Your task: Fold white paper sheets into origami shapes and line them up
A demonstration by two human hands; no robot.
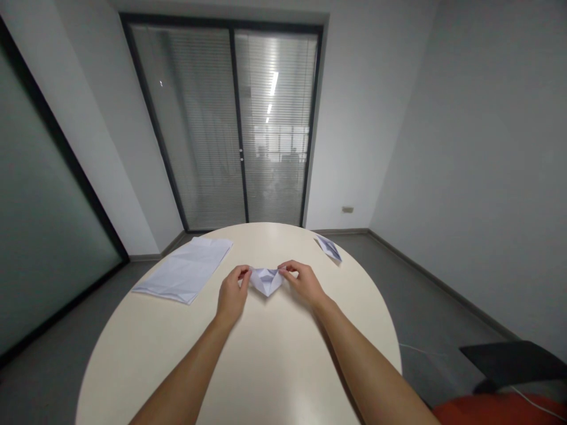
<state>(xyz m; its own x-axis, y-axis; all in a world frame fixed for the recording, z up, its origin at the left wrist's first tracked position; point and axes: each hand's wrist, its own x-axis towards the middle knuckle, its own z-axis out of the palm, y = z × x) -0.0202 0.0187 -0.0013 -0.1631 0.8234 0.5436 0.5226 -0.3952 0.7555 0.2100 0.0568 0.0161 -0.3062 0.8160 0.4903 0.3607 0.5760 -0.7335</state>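
1. To the left of the left fingers, and slightly beyond them, a stack of white paper sheets [188,270] is laid flat and slantwise, its nearest corner turned toward the left wrist.
2. Beyond the right fingers and off to their right, a second folded paper piece [329,248] is set down near the table's edge, well apart from the hand.
3. All of this is borne by a round cream tabletop [266,366], which is spread beneath the fingers and on every side of them; part of it is covered by the two forearms.
4. Far ahead of the fingers, beyond the table's rim, a dark-framed glass door with blinds [190,130] is seen, and to its right a small wall plate [348,209] is fixed low.
5. Well to the right of the right fingers and nearer the body, an orange-red seat [500,410] and a black chair part [514,361] are partly shown.
6. The folded white paper [266,282] is held between the two sets of fingertips, its point directed toward the body; whether the tabletop is touched by it cannot be told.
7. Its left corner is pinched by the left hand [232,295] between thumb and fingers.
8. Its right corner is pinched likewise by the right hand [308,284], the forearm being slanted inward.
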